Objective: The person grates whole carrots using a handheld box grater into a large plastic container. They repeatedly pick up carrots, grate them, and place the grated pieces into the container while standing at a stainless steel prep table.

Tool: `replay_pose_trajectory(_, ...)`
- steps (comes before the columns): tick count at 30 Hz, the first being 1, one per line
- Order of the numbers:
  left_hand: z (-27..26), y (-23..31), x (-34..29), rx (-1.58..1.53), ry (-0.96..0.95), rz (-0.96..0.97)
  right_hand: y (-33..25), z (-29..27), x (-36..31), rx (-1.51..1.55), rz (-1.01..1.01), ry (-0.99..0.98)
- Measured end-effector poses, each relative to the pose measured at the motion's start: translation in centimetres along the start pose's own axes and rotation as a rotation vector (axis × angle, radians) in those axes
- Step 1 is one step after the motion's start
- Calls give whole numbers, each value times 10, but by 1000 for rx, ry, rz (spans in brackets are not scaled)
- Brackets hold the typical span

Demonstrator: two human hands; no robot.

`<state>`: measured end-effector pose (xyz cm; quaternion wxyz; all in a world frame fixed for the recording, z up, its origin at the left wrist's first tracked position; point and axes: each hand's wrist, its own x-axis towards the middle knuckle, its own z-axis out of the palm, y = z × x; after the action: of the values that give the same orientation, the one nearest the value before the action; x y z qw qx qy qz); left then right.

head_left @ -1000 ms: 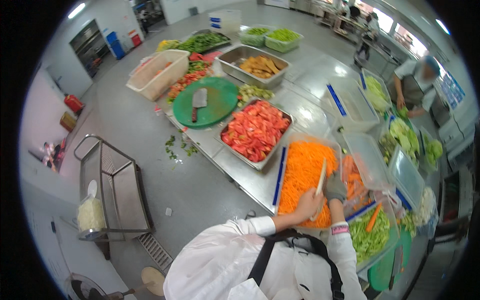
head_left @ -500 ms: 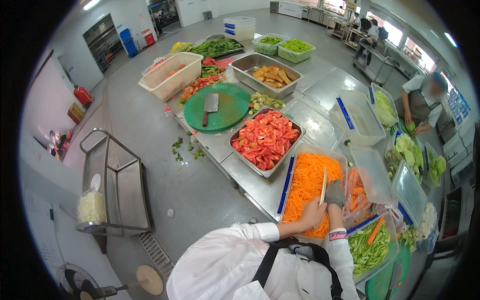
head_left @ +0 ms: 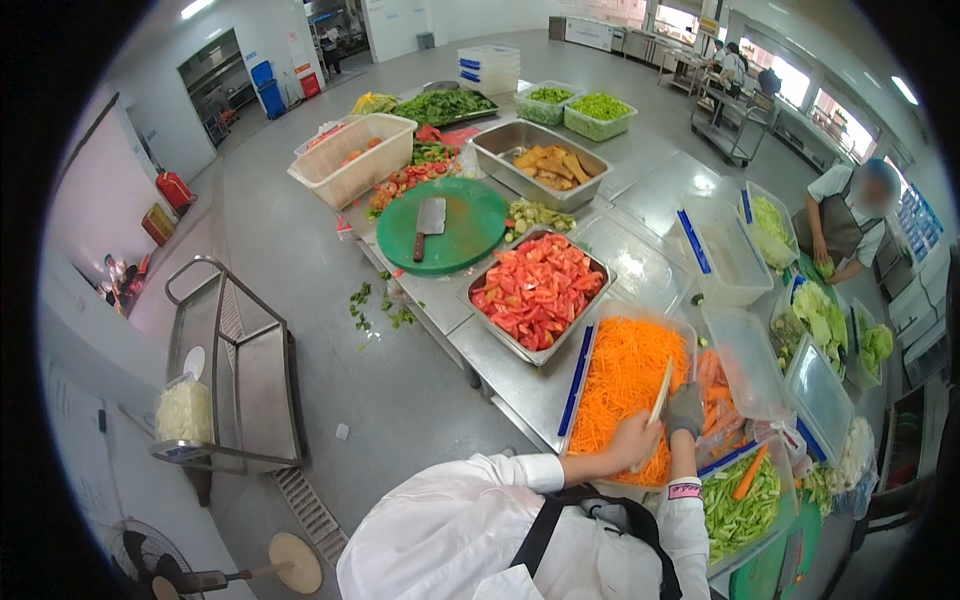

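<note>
Over a clear bin (head_left: 570,400) heaped with shredded carrot (head_left: 625,375), I hold a long, thin, pale board (head_left: 661,388) seen edge-on and tilted. My left hand (head_left: 634,443), bare, is closed round its lower end. Against the board's right side lies my right hand (head_left: 686,410) in a grey glove, fingers curled; whatever it grips is hidden. Whole carrots (head_left: 716,385) in a plastic bag lie right of the bin. Nearer me stands a tub of sliced green vegetable (head_left: 740,505) with one carrot (head_left: 750,474) on top.
A steel pan of cut tomatoes (head_left: 540,290) stands beyond the bin at left. Farther off are a green cutting board (head_left: 445,225) with a cleaver (head_left: 430,218) and a steel pan (head_left: 500,140). At right, a person (head_left: 845,220) handles greens. A trolley (head_left: 235,370) stands left.
Both hands and the pale board sit slightly lower and farther right in the picture. The whole view has shifted a little too. My grip on the board looks the same.
</note>
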<state>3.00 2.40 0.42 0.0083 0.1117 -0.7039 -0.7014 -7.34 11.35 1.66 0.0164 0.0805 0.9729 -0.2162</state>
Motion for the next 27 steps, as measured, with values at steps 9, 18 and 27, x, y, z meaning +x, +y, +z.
replay_pose_trajectory(9, -7, -10, 26, -81, 121, 117, 13, -4, -74, -202, -427, 506)
replay_pose_trajectory(18, 5, -28, 13, -116, 81, 156, -6, -5, 3, 139, 24, -47)
replay_pose_trajectory(27, -3, -15, 13, -103, 127, 207, -38, -33, -49, 187, 47, -30)
